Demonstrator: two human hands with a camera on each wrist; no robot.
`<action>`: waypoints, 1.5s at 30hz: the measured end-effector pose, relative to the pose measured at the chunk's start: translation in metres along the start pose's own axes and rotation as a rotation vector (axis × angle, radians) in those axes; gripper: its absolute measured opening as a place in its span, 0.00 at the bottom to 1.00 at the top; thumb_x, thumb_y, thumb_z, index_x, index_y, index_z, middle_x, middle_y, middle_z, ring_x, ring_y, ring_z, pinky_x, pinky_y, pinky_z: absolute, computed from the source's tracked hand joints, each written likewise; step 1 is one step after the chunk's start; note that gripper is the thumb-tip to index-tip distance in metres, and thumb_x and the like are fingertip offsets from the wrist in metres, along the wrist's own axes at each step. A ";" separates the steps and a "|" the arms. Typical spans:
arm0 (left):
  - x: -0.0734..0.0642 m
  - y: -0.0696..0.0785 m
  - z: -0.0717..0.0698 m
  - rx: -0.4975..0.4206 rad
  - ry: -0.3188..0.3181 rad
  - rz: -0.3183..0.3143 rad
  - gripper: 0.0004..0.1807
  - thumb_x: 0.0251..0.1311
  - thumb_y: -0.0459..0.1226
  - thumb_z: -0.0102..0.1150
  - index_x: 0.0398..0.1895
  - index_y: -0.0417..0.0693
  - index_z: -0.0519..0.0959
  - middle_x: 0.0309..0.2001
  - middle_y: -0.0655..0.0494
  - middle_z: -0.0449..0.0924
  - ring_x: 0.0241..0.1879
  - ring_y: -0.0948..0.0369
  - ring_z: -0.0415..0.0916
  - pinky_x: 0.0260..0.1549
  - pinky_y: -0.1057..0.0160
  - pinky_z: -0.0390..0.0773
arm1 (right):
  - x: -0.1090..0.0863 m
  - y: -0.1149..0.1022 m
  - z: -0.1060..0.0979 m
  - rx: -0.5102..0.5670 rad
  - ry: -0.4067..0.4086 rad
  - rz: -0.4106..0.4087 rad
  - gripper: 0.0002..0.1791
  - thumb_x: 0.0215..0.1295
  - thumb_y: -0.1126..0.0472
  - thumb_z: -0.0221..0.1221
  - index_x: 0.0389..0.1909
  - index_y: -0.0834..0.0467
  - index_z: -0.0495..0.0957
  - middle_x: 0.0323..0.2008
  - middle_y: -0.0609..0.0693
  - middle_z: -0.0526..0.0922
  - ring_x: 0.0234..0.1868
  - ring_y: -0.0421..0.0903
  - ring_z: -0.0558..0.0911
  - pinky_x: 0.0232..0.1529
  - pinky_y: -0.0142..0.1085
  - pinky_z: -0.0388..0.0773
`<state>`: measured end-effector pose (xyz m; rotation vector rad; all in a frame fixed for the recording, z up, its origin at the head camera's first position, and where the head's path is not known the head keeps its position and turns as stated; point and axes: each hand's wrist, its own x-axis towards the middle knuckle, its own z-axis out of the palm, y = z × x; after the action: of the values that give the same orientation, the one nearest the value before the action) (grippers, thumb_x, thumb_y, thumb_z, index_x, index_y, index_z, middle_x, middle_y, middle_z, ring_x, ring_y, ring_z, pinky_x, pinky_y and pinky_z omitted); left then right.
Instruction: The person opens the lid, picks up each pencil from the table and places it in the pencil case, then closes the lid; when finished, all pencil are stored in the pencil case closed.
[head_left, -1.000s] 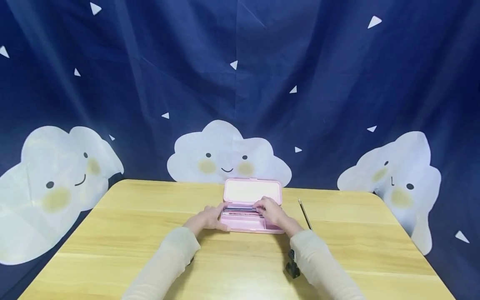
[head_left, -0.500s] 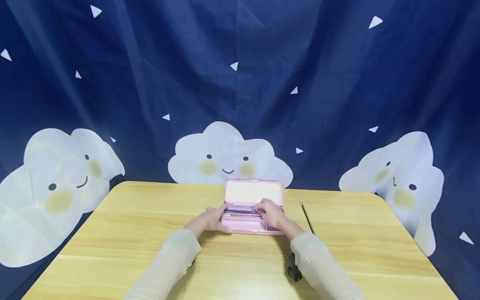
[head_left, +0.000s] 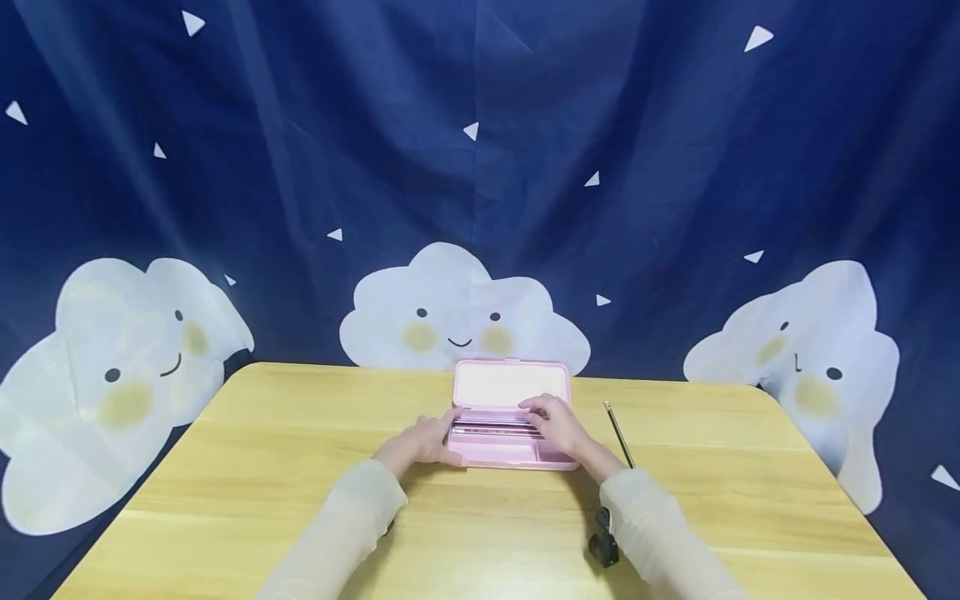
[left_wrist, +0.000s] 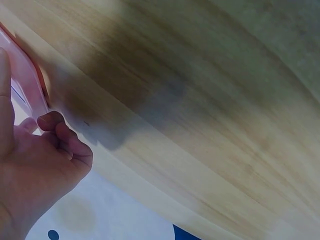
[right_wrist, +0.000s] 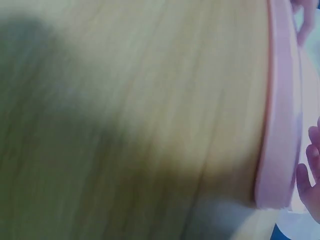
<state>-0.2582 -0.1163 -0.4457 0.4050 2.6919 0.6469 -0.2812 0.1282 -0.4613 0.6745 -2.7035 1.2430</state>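
A pink pencil case (head_left: 492, 451) lies near the table's far edge, its lid raised and leaning back. Several pencils (head_left: 495, 431) lie lengthwise in its rear compartment; the front compartment shows bare pink. At the case's left end my left hand (head_left: 429, 439) holds on, thumb at the front corner and fingers toward the back. The left wrist view has that hand (left_wrist: 40, 165) against the pink wall. My right hand (head_left: 558, 422) is over the right part of the case, covering the pencils' right ends. Its fingers (right_wrist: 303, 180) look loosely bent in the right wrist view, with nothing between them.
A dark pencil (head_left: 619, 435) lies on the wooden table (head_left: 480, 533), right of the case, its near end hidden by my right forearm. A black wrist camera (head_left: 603, 542) hangs under the right sleeve. Behind the table hangs a blue curtain (head_left: 480, 167) with clouds.
My right hand has drawn slightly to the right, its fingers loosening above the pencils. The left hand keeps its place on the case. The head view has shifted a little.
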 end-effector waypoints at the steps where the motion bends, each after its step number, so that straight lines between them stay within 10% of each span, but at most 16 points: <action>1: 0.000 0.000 -0.001 -0.001 -0.004 -0.007 0.52 0.41 0.51 0.69 0.69 0.46 0.52 0.58 0.31 0.64 0.58 0.40 0.59 0.55 0.42 0.62 | -0.001 -0.001 -0.003 0.035 0.004 0.011 0.11 0.57 0.73 0.54 0.41 0.67 0.79 0.31 0.55 0.78 0.34 0.46 0.74 0.38 0.37 0.73; 14: -0.001 0.003 -0.004 -0.016 -0.031 -0.052 0.52 0.43 0.51 0.68 0.70 0.49 0.51 0.60 0.30 0.60 0.61 0.38 0.55 0.55 0.39 0.59 | -0.016 -0.042 -0.036 0.237 -0.007 0.048 0.17 0.60 0.75 0.50 0.51 0.76 0.69 0.32 0.64 0.75 0.36 0.53 0.75 0.39 0.36 0.71; 45: 0.004 -0.004 -0.003 -0.040 -0.025 0.005 0.51 0.43 0.48 0.70 0.69 0.46 0.52 0.58 0.29 0.63 0.60 0.38 0.56 0.59 0.44 0.57 | -0.069 0.036 -0.095 0.154 0.053 0.171 0.25 0.59 0.70 0.56 0.56 0.75 0.64 0.32 0.57 0.76 0.33 0.39 0.73 0.36 0.29 0.72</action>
<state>-0.2635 -0.1191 -0.4460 0.4067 2.6508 0.6914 -0.2443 0.2438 -0.4414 0.4241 -2.6897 1.4983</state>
